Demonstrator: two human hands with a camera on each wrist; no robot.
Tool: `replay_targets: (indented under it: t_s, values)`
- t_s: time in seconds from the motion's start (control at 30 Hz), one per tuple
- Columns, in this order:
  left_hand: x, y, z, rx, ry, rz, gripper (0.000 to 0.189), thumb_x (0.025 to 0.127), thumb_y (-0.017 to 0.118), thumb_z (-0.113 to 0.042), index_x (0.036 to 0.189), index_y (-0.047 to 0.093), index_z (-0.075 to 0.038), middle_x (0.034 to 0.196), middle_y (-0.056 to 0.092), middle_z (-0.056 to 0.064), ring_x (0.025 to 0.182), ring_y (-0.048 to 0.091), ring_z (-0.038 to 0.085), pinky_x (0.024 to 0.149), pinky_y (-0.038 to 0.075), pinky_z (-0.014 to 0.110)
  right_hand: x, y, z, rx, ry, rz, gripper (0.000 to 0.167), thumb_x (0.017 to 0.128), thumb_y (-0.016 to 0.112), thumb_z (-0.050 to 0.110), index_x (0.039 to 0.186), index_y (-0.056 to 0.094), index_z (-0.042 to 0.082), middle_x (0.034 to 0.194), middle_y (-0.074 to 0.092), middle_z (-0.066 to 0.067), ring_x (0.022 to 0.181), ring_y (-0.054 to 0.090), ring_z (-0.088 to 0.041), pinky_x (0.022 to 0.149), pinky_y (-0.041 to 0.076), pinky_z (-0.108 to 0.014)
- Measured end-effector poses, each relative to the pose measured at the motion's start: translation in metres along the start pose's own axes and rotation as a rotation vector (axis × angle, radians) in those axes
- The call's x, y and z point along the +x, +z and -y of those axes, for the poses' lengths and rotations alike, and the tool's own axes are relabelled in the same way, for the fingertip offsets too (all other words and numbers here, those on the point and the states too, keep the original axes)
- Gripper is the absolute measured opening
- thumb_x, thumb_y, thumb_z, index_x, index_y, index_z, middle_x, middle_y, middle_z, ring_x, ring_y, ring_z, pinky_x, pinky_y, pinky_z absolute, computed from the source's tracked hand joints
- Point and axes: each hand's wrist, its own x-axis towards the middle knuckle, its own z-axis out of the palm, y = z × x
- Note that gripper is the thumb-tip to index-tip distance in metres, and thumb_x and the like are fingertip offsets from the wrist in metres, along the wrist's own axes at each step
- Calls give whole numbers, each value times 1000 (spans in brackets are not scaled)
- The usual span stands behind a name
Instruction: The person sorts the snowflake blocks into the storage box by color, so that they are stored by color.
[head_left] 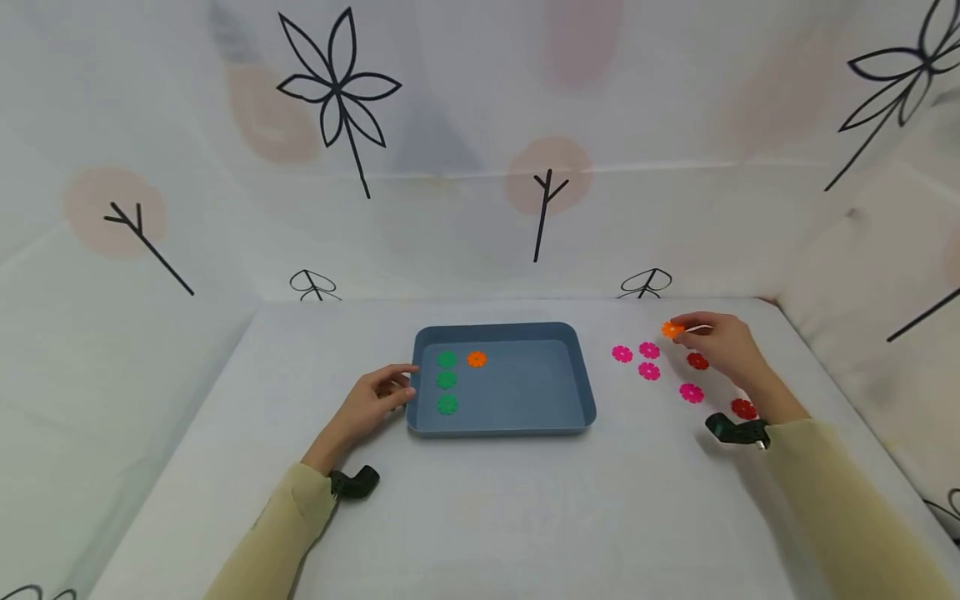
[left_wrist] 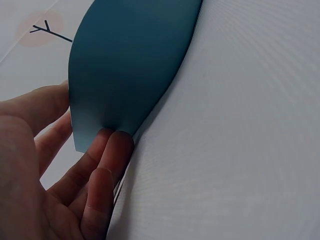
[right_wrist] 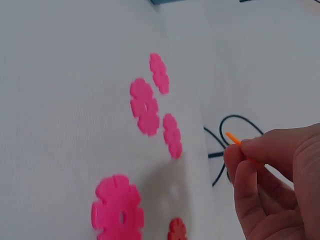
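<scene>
My right hand [head_left: 722,343] pinches an orange flower-shaped disc [head_left: 672,330] between thumb and fingers, above the right part of the table. In the right wrist view the orange disc [right_wrist: 231,137] shows edge-on at the fingertips. My left hand [head_left: 372,398] touches the left end of a blue-grey tray [head_left: 525,432]. Its fingertips rest against the outer wall of the tray [left_wrist: 125,55] in the left wrist view. Inside the tray, green flower discs [head_left: 447,380] stand in a column at the left, with one orange disc [head_left: 476,359] beside the top one.
Several pink flower discs [head_left: 648,372] lie on the white table right of the tray. Red discs, one behind [head_left: 697,361] and one nearer [head_left: 744,408], lie below my right hand and wrist. A patterned cloth [head_left: 465,225] stands behind the table.
</scene>
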Motion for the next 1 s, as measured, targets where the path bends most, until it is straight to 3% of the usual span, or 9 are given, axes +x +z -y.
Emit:
replay_targets:
  t_s: [0.1,0.33,0.4,0.53,0.63,1.0]
  values:
    - [0,0,0,1,-3,0,39,98,64,-10,134,58,5,104,63,17,84,63,26,68,49,28,-1,7,15,1,-27,24,44,99,63,28,133,58,0,120,61,-26,103,60,-39,67,53,-30]
    - [1,0,-1,5,-7,-1,39,98,65,-10,134,58,5,104,63,17,84,63,26,68,48,28,1,28,48,29,-86,126,37,99,64,22,131,63,5,123,63,-20,107,61,-37,87,50,-45]
    - [1,0,0,5,-11,0,39,98,65,-10,134,58,5,104,63,18,84,63,26,68,48,28,1,35,55,44,-101,152,36,98,65,21,130,64,6,123,63,-19,106,62,-36,85,52,-45]
    - [5,2,22,1,-11,-10,39,98,66,-15,135,60,-3,104,63,12,83,63,21,66,48,29,4,52,67,121,-146,194,32,96,68,18,127,67,8,122,65,-16,101,66,-35,76,55,-40]
    - [8,3,38,0,-4,-21,38,98,66,-19,135,61,-9,104,63,8,83,62,19,66,48,29,7,65,76,166,-182,215,30,95,69,13,124,68,8,121,65,-15,98,66,-35,78,54,-42]
    - [7,3,36,-2,-7,-20,39,98,67,-18,135,61,-8,104,64,8,83,63,18,67,49,29,12,99,106,164,-278,277,29,93,67,8,122,70,6,122,64,-15,100,60,-31,84,51,-36]
